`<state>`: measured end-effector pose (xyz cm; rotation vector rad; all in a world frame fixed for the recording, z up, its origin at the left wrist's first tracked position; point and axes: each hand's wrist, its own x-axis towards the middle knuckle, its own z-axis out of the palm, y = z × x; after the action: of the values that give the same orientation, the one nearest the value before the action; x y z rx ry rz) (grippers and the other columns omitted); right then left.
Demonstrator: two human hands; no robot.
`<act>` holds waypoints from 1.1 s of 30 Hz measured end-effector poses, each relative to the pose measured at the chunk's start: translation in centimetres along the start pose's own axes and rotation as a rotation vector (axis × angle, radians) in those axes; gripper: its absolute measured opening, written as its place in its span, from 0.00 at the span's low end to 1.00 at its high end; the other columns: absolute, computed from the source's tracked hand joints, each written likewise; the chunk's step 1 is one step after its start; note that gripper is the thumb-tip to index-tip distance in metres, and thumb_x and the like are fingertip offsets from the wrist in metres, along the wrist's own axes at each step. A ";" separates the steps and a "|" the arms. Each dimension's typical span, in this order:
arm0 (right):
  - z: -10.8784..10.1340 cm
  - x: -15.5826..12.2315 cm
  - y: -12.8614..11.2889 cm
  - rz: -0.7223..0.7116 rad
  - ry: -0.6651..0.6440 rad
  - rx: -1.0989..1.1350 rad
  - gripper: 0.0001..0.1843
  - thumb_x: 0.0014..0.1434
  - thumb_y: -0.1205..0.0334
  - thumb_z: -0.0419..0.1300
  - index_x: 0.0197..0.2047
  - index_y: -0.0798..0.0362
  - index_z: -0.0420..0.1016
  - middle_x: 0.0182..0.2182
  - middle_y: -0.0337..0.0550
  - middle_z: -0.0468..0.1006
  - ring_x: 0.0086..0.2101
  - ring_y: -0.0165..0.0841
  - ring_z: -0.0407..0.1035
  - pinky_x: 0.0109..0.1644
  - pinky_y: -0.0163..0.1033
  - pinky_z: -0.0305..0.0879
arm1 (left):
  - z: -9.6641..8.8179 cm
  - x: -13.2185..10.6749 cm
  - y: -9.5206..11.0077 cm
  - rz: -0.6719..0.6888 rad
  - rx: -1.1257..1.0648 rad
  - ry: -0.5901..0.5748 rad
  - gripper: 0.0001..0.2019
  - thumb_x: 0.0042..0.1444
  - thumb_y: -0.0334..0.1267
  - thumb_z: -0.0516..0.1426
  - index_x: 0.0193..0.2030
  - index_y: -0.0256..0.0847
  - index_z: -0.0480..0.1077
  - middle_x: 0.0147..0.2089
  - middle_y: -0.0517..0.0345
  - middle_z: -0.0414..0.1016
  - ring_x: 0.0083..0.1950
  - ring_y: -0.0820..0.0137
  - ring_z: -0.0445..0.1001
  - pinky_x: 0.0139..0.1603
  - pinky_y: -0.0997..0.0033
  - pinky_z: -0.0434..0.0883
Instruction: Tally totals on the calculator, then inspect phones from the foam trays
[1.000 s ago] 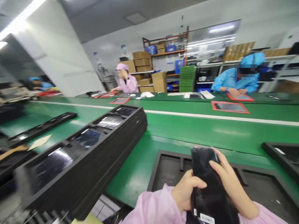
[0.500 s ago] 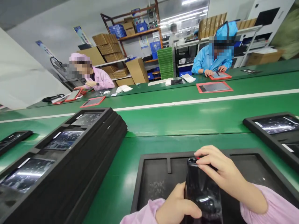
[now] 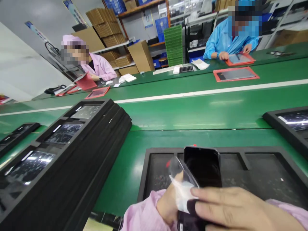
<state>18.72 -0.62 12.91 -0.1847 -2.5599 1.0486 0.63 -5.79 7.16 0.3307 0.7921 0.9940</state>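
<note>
A black phone-like screen panel (image 3: 202,165) stands tilted over the black foam tray, its glossy face towards me. My left hand (image 3: 168,200) is closed around its lower left side, partly hidden behind a film. That clear film (image 3: 184,171) is curled away from the panel's face, whitish where it catches light, with a red tab at its upper left. My right hand (image 3: 231,205) reaches across the panel's lower part, its fingertips closed on the film. A dark patch shows at one fingertip. The foam tray (image 3: 261,149) has recessed compartments.
On my left rises a stack of black foam trays (image 3: 96,144), with screen panels in the top one. Another tray (image 3: 284,120) is at the right edge. Across the green bench (image 3: 168,115), two people work with red-edged panels; one such panel (image 3: 237,74) lies near the right one.
My right hand has drawn the film from the panel's top down towards me and to the left. The view has tipped downward. The person at the left has lifted a red sheet.
</note>
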 end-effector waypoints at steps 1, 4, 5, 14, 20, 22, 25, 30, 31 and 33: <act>0.1 -0.2 0.5 -0.004 0.052 -0.098 0.24 0.65 0.64 0.53 0.62 0.36 0.61 0.55 0.35 0.68 0.55 0.37 0.63 0.60 0.43 0.61 | 0.2 0.2 0.0 0.012 -0.017 0.011 0.15 0.37 0.40 0.67 0.34 0.39 0.74 0.29 0.58 0.74 0.33 0.67 0.72 0.34 0.71 0.62; 0.6 -0.9 2.3 0.044 0.272 -0.371 0.18 0.58 0.68 0.56 0.49 0.41 0.75 0.58 0.42 0.66 0.57 0.47 0.60 0.58 0.56 0.60 | 0.6 0.9 -0.1 0.013 -0.068 0.006 0.23 0.39 0.48 0.66 0.41 0.38 0.74 0.32 0.55 0.76 0.36 0.64 0.73 0.37 0.69 0.64; 0.8 -1.0 2.9 0.061 0.335 -0.418 0.14 0.57 0.67 0.57 0.43 0.43 0.77 0.58 0.45 0.66 0.57 0.49 0.59 0.56 0.58 0.60 | 0.7 1.0 -0.1 0.010 -0.088 0.005 0.23 0.40 0.48 0.66 0.42 0.38 0.73 0.33 0.54 0.76 0.37 0.63 0.74 0.37 0.68 0.64; 2.6 0.4 4.4 0.374 0.725 -0.356 0.18 0.64 0.54 0.50 0.25 0.49 0.68 0.41 0.49 0.71 0.46 0.44 0.66 0.46 0.50 0.65 | 1.0 1.3 -0.3 0.003 -0.111 0.181 0.15 0.36 0.39 0.64 0.34 0.38 0.73 0.31 0.58 0.77 0.35 0.65 0.73 0.38 0.70 0.66; 2.5 0.8 3.8 0.871 0.616 0.134 0.19 0.53 0.41 0.55 0.29 0.49 0.63 0.18 0.35 0.67 0.19 0.32 0.62 0.22 0.36 0.60 | 0.9 0.9 -0.5 0.081 -0.105 0.189 0.21 0.33 0.47 0.68 0.34 0.39 0.71 0.32 0.57 0.78 0.40 0.59 0.76 0.42 0.65 0.69; 2.7 0.7 3.0 0.930 0.501 0.282 0.17 0.53 0.44 0.54 0.29 0.49 0.63 0.14 0.31 0.62 0.15 0.28 0.57 0.18 0.34 0.55 | 1.0 0.6 -0.6 0.107 -0.099 0.186 0.24 0.33 0.47 0.70 0.37 0.40 0.71 0.33 0.57 0.78 0.41 0.59 0.76 0.43 0.64 0.70; 2.4 -0.8 1.7 0.988 0.629 0.303 0.18 0.54 0.44 0.50 0.34 0.51 0.66 0.17 0.33 0.65 0.15 0.30 0.61 0.18 0.34 0.58 | 1.2 0.2 -0.6 0.090 -0.070 0.211 0.25 0.35 0.39 0.69 0.43 0.41 0.70 0.34 0.57 0.79 0.40 0.59 0.77 0.44 0.63 0.70; -0.3 -7.5 0.3 1.152 1.028 -0.141 0.24 0.54 0.42 0.45 0.41 0.51 0.68 0.38 0.48 0.77 0.41 0.43 0.72 0.40 0.43 0.70 | 1.8 -0.3 -0.5 0.017 -0.063 0.123 0.20 0.38 0.36 0.64 0.41 0.37 0.71 0.35 0.48 0.80 0.38 0.57 0.77 0.40 0.61 0.71; -0.9 -9.1 0.4 1.197 1.079 -0.274 0.25 0.52 0.42 0.44 0.39 0.51 0.69 0.36 0.49 0.77 0.40 0.45 0.72 0.39 0.45 0.71 | 1.9 -0.4 -0.5 0.007 -0.067 0.107 0.19 0.37 0.35 0.63 0.40 0.36 0.71 0.35 0.47 0.79 0.37 0.57 0.77 0.39 0.61 0.71; -1.5 -11.9 0.8 1.240 1.086 -0.451 0.24 0.52 0.43 0.43 0.36 0.51 0.69 0.34 0.51 0.77 0.39 0.48 0.72 0.39 0.50 0.70 | 1.9 -0.5 -0.5 -0.013 -0.064 0.102 0.19 0.34 0.32 0.62 0.38 0.36 0.71 0.36 0.46 0.79 0.36 0.57 0.77 0.36 0.62 0.70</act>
<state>30.25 -2.04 9.96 -1.9646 -1.4225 0.3453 2.16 -6.29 8.44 0.2205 0.8520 1.0280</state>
